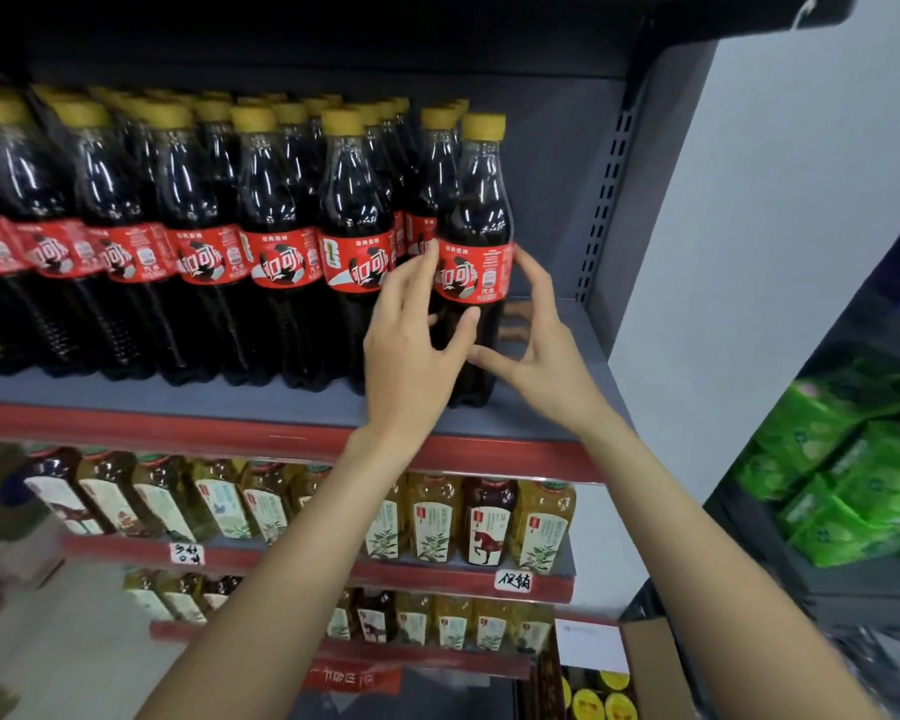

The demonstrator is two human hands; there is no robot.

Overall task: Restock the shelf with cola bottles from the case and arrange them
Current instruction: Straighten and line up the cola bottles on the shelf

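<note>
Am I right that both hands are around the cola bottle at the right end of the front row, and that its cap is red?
Not quite. The head view shows the left hand and right hand around the rightmost front cola bottle on the shelf, but its cap is yellow, not red. The red part is the label.
</note>
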